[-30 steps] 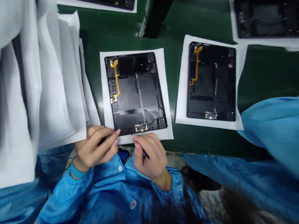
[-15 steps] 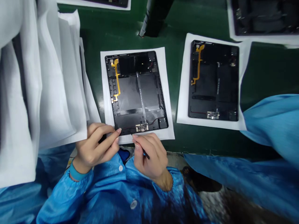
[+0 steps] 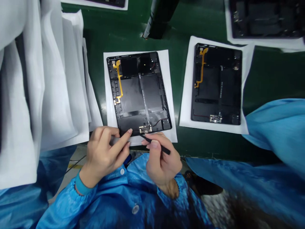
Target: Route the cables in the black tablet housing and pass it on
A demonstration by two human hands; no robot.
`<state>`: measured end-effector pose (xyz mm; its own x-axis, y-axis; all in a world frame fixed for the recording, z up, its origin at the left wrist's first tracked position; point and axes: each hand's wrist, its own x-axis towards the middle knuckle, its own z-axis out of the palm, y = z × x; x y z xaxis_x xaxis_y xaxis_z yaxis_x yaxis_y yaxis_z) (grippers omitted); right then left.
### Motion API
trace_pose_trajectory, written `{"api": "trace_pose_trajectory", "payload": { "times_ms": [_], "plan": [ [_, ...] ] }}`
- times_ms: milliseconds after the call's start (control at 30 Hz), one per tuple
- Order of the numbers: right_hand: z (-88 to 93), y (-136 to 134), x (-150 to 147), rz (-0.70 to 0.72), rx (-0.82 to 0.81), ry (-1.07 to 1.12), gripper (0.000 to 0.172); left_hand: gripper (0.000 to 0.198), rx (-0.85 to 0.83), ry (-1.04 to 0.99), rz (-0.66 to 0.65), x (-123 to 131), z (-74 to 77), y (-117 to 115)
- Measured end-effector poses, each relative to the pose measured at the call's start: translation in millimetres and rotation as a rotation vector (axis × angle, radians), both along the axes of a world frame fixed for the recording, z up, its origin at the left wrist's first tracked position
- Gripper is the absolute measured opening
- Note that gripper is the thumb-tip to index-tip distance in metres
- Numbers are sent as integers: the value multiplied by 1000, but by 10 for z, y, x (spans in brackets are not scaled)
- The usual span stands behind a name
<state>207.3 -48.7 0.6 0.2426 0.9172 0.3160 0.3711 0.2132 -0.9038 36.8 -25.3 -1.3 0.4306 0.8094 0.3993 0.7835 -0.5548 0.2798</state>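
Observation:
An opened black tablet housing [image 3: 133,119] lies on a white sheet in front of me, its inside facing up. It carries a yellow flex cable [image 3: 120,82], a long grey ribbon cable [image 3: 144,98] and a small circuit board [image 3: 145,129] at the near edge. My left hand [image 3: 105,152] is at the near left corner, its index fingertip pressing on the near edge beside the board, thumb apart. In my right hand [image 3: 164,159] are slim black tweezers [image 3: 160,146], pinched between thumb and fingers, with the tip at the near edge just below the board.
Another opened tablet housing [image 3: 216,95] lies on a white sheet to the right. White padded sleeves [image 3: 54,89] hang at the left. A dark post [image 3: 159,19] rises from the green table [image 3: 114,35]. Blue fabric [image 3: 281,127] is at the right.
My left index fingertip has slid right along the housing's near edge. My right hand has shifted right, and the tweezers now lie at a lower slant, showing more of their length.

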Motion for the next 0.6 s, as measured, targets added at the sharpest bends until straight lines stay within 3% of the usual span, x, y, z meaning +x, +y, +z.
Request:
{"api": "trace_pose_trajectory", "payload": {
  "times_ms": [167, 400, 600],
  "plan": [
    [36, 15, 16, -143, -175, 104, 21, 44, -14, -22, 27, 97, 1, -38],
    [52, 76, 62, -146, -244, 294, 24, 41, 7, 11, 87, 185, -24, -42],
    [76, 48, 62, -119, -222, 121, 22, 32, 91, -2, 146, 208, -81, -46]
  ]
}}
